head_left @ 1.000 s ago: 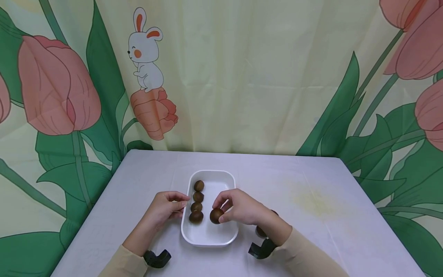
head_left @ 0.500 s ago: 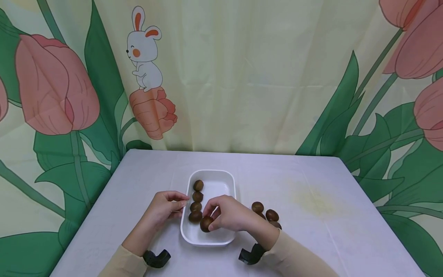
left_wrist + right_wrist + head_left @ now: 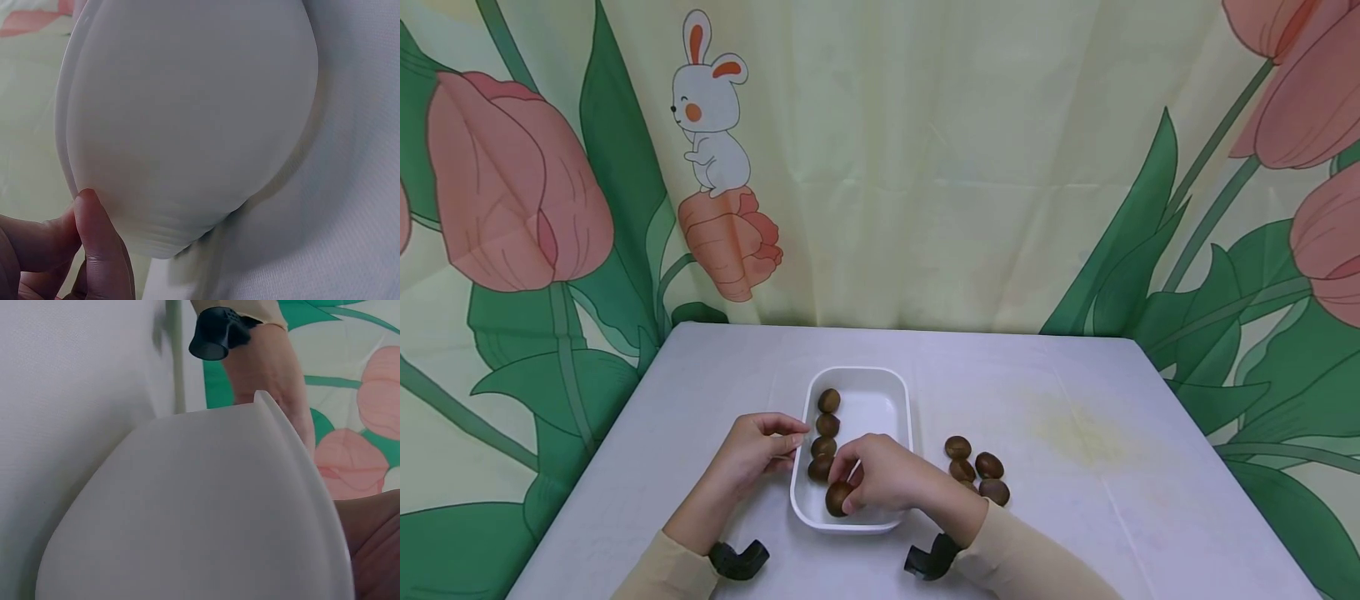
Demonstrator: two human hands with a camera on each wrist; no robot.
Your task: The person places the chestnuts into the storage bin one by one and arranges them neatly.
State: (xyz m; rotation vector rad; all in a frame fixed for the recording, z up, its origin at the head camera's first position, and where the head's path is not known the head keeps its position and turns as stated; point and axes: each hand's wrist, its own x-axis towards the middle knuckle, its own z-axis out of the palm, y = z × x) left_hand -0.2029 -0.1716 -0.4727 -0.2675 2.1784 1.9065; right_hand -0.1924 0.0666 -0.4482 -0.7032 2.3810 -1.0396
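Observation:
A white rectangular tray [image 3: 874, 400] sits on the table, with several brown chestnuts [image 3: 827, 425] in a line along its left side. My left hand [image 3: 767, 448] pinches the tray's left rim between thumb and fingers; the left wrist view shows the fingertips [image 3: 90, 203] at that rim. Over the near part of the tray, my right hand [image 3: 880, 473] holds another chestnut [image 3: 837, 499] by thumb and fingers, just in front of the line's near end. In the right wrist view the tray's outer wall [image 3: 187, 506] hides the chestnut and most of the fingers.
Several loose chestnuts [image 3: 988, 465] lie on the white-covered table [image 3: 1120, 417] right of the tray, one partly behind the right wrist. Black wrist devices [image 3: 739, 561] sit at both cuffs. Behind the table hangs a curtain [image 3: 925, 167] printed with tulips and a rabbit.
My right hand has moved left and nearer with its chestnut, from mid-tray to the near end of the line. The chestnuts on the right have come into view. My left hand stays at the rim.

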